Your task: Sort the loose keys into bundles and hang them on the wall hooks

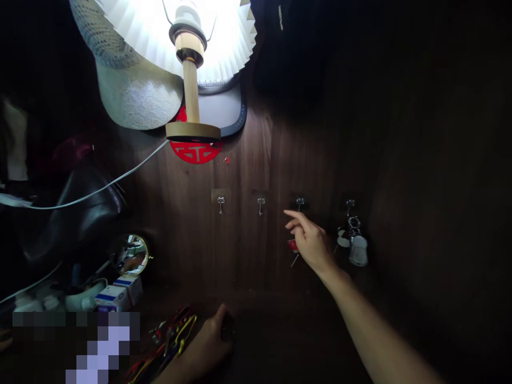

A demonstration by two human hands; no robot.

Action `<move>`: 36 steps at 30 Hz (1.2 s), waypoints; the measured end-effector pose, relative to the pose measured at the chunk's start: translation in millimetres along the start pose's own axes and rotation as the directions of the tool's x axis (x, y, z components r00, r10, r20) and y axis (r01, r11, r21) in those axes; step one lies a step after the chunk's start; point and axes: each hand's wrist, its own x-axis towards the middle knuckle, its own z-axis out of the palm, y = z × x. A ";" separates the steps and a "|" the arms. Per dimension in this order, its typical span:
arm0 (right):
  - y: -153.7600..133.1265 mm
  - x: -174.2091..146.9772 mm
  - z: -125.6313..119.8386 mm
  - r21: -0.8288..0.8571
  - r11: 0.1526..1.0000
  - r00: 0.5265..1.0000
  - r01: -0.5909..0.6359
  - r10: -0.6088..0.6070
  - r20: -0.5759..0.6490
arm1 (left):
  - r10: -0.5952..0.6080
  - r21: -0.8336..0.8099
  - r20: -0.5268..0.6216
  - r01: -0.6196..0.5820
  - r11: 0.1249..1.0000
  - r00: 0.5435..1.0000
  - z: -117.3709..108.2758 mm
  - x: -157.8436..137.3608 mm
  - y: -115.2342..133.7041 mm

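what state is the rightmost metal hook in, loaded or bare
Loaded: a keychain hangs at the rightmost metal hook, its metal ring just below it.

dark wooden panel [248,245], four metal hooks [261,201] attached

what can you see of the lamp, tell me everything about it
The lamp is lit. Its white pleated shade glows brightly and is cut off by the picture's top edge. Below the socket and a shiny gold-coloured ring, a pale, wood-looking stem drops to a round base. It looks nearly upright, in front of two caps and a red openwork decoration. A white cord runs left from the base. What supports it cannot be seen.
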 end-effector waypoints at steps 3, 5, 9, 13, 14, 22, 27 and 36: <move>17.7 -23.4 -2.7 0.106 0.991 0.995 -0.082 0.086 -0.042 | -0.026 0.199 0.000 0.026 0.980 1.000 -0.7 -15.9 -9.4; 29.8 -34.4 -7.1 0.151 0.979 0.985 -0.136 0.150 -0.087 | -0.055 0.307 -0.036 0.064 0.950 0.998 -5.5 -19.6 -7.5; 56.1 -42.1 -15.2 0.204 0.955 0.951 -0.218 0.255 -0.176 | -0.014 0.429 -0.144 0.075 0.900 0.989 -17.2 -11.2 11.5; 80.4 -37.0 -7.4 0.231 0.929 0.941 -0.290 0.320 -0.107 | 0.252 0.240 -0.117 -0.219 0.946 0.961 -22.3 18.6 62.7; 84.6 -34.6 -3.0 0.251 0.917 0.938 -0.311 0.338 -0.074 | 0.305 0.160 -0.126 -0.284 0.945 0.944 -21.3 29.8 79.9; 92.5 -15.2 19.3 0.445 0.809 0.917 -0.384 0.389 0.085 | 0.317 -0.333 -0.380 -0.449 0.829 0.869 16.8 136.9 194.9; 88.4 -17.7 8.9 0.415 0.822 0.921 -0.390 0.345 0.182 | 0.173 -0.465 -0.422 -0.376 0.801 0.890 44.4 163.0 216.6; 80.7 8.2 -41.5 0.052 0.987 0.983 -0.151 0.145 0.110 | 0.165 -0.723 -0.260 -0.306 0.619 0.951 47.6 162.7 222.4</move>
